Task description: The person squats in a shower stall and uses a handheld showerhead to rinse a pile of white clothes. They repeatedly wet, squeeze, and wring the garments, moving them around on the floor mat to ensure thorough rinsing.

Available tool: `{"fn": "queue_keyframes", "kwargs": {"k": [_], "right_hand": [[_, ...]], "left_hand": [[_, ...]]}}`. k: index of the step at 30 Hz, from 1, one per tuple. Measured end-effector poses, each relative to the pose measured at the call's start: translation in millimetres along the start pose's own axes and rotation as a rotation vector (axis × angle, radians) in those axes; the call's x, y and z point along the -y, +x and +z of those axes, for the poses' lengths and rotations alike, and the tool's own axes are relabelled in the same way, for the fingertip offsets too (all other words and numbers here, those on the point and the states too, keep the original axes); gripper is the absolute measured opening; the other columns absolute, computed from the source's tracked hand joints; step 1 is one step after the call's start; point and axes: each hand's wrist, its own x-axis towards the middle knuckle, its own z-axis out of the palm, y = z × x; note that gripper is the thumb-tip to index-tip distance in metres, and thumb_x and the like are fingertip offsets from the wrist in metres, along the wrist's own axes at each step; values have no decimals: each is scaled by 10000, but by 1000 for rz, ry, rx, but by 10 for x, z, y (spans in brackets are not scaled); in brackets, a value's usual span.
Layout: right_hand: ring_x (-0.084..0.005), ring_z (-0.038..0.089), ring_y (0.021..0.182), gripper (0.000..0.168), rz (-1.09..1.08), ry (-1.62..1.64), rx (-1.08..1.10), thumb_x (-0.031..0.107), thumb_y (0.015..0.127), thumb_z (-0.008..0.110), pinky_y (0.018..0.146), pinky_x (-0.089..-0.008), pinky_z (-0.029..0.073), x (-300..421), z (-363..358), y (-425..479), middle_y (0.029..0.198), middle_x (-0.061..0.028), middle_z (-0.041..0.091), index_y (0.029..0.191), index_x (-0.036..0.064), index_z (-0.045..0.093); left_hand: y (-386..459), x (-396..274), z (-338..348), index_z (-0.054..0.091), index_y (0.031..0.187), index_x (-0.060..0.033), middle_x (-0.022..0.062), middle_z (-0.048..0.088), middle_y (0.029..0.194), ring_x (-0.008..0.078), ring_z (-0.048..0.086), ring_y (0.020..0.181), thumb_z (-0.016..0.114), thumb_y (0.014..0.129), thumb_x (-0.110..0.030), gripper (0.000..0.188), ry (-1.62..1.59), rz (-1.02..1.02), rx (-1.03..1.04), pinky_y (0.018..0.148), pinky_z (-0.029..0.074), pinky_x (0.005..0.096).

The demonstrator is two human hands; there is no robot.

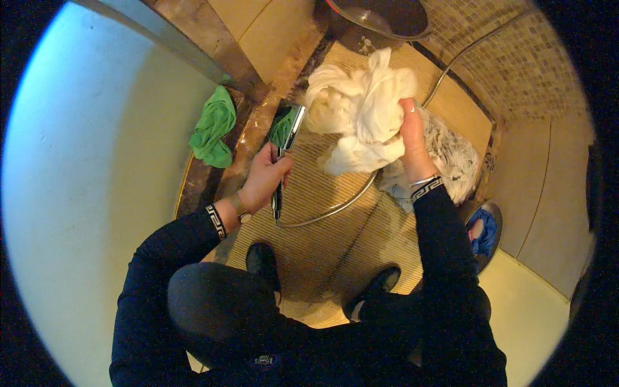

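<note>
My left hand [271, 174] is closed around the handle of a shower head [292, 128], whose metal hose [350, 200] curves over the ribbed floor. The head's flat face reflects green cloth. To its right, my right hand [413, 135] grips a bunched white cloth [370, 106] by its right side, above the floor. Behind my right wrist, a heap of pale patterned cloth [449, 155] lies on the floor. Any water leaving the shower head cannot be made out clearly.
A green cloth [215, 128] lies on the dark ledge at left. A dark basin [377, 22] stands at the far end. At right is a bucket [495, 242] with blue cloth [482, 232]. A mosaic-tiled wall [483, 58] borders the floor; a drain [490, 163] lies near the right wall.
</note>
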Motion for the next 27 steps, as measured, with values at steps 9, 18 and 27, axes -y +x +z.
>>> {"fn": "queue_keyframes", "kwargs": {"k": [9, 18, 27], "right_hand": [[-361, 378, 1334, 617, -419, -1384, 25, 384, 790, 704, 1045, -534, 348, -664, 296, 123, 1445, -171, 426, 1340, 164, 526], [-322, 551, 1072, 330, -465, -1526, 37, 366, 802, 670, 830, -496, 440, -1511, 389, -632, 1149, -134, 597, 1031, 129, 681], [-311, 522, 1111, 456, -457, -1305, -156, 277, 791, 675, 884, -480, 411, -1278, 454, -478, 1169, -126, 579, 1226, 178, 579]], "left_hand": [[59, 112, 104, 507, 956, -88, -6, 534, 699, 89, 497, 559, 593, 884, -122, 117, 119, -6, 37, 479, 429, 252], [198, 259, 120, 458, 867, -85, -6, 488, 702, 84, 479, 574, 639, 843, -109, 184, 100, -18, 24, 492, 421, 249], [207, 298, 74, 453, 847, -73, 13, 499, 715, 100, 478, 580, 652, 836, -107, 202, 32, -44, 14, 497, 443, 280]]}}
